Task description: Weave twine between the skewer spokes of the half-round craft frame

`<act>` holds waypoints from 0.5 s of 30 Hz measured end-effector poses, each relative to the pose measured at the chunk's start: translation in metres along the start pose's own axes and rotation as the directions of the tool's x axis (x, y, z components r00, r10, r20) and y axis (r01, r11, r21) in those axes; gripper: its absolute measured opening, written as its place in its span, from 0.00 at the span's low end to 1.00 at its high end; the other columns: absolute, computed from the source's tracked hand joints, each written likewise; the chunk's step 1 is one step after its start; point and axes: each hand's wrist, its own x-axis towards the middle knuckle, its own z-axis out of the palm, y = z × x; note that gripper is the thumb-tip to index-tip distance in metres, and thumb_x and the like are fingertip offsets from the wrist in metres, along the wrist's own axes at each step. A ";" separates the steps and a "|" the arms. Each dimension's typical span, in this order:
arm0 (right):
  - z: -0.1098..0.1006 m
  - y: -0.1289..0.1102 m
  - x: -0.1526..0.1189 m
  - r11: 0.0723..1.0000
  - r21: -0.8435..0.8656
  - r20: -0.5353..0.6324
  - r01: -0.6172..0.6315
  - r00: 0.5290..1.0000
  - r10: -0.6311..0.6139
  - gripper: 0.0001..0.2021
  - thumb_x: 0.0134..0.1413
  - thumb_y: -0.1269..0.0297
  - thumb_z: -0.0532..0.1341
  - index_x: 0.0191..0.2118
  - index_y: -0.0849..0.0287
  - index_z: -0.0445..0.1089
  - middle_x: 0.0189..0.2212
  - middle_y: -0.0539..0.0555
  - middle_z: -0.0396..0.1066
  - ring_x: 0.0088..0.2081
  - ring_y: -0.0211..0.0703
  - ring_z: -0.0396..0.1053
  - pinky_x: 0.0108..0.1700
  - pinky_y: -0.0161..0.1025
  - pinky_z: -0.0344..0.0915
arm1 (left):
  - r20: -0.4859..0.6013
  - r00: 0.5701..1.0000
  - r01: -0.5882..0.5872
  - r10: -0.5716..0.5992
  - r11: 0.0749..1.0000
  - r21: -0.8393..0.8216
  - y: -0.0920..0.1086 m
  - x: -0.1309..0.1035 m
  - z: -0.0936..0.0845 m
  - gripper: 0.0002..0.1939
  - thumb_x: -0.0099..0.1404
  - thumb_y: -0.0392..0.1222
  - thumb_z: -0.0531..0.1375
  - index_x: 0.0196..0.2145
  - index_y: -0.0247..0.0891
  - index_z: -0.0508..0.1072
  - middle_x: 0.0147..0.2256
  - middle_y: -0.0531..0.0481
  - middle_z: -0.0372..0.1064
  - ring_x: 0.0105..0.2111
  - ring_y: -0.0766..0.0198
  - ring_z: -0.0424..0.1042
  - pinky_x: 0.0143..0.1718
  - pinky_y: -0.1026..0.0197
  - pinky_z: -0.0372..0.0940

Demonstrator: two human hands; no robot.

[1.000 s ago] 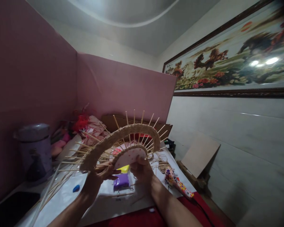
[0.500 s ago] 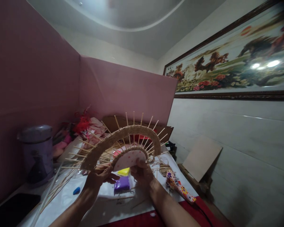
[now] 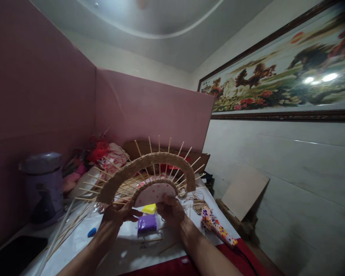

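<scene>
Between my hands is a half-round woven fan frame, held up above the table. Thin wooden sticks radiate through its brown twine band, and a pink spotted half-disc forms its centre. My left hand is closed around the lower left end, by the sticks and the half-disc's edge. With fingers closed, my right hand pinches the lower right edge of the half-disc. Below the frame lie a yellow packet and a purple packet. Parts of both hands' fingers are hidden behind the frame.
A flower-patterned hot glue gun with a black cord lies at the right. On the left stand a lidded purple container and a dark flat object. Loose sticks, a blue piece and cardboard lie about.
The fan frame has tilted slightly, its left end shifting a little left and its top staying about level. Both hands keep their hold.
</scene>
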 end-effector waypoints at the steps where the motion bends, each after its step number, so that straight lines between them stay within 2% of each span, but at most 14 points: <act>1: 0.000 0.000 0.000 1.000 -0.008 0.005 0.000 1.000 0.000 0.14 0.27 0.65 0.71 0.23 0.64 0.69 0.15 0.47 0.64 0.18 0.30 0.57 0.19 0.28 0.51 | -0.015 1.000 0.002 -0.002 1.000 -0.019 -0.001 0.001 0.000 0.19 0.47 0.51 0.67 0.31 0.32 0.74 0.23 0.44 0.76 0.25 0.56 0.75 0.24 0.62 0.67; 5: 0.001 0.002 -0.002 1.000 -0.022 0.006 0.010 1.000 -0.010 0.12 0.28 0.66 0.71 0.21 0.63 0.67 0.15 0.47 0.63 0.19 0.31 0.59 0.21 0.29 0.53 | -0.052 0.999 -0.006 0.002 0.997 -0.071 -0.001 0.003 0.001 0.22 0.41 0.52 0.69 0.28 0.31 0.74 0.24 0.43 0.76 0.26 0.53 0.76 0.24 0.60 0.68; 9: 0.004 0.002 -0.005 0.997 -0.067 0.003 0.022 1.000 -0.022 0.12 0.27 0.68 0.70 0.22 0.62 0.67 0.16 0.48 0.65 0.21 0.32 0.61 0.22 0.29 0.54 | -0.026 0.998 -0.053 0.052 0.997 -0.052 0.001 0.000 0.002 0.20 0.46 0.51 0.67 0.30 0.30 0.75 0.28 0.41 0.77 0.31 0.51 0.76 0.29 0.58 0.69; 15: 0.008 0.000 -0.008 0.983 -0.176 -0.037 0.048 0.998 -0.056 0.13 0.26 0.65 0.70 0.21 0.62 0.67 0.16 0.49 0.65 0.21 0.33 0.61 0.21 0.30 0.51 | -0.017 0.996 -0.083 0.082 0.994 -0.067 0.006 -0.004 0.005 0.20 0.47 0.50 0.67 0.31 0.30 0.77 0.30 0.40 0.77 0.32 0.49 0.76 0.31 0.55 0.69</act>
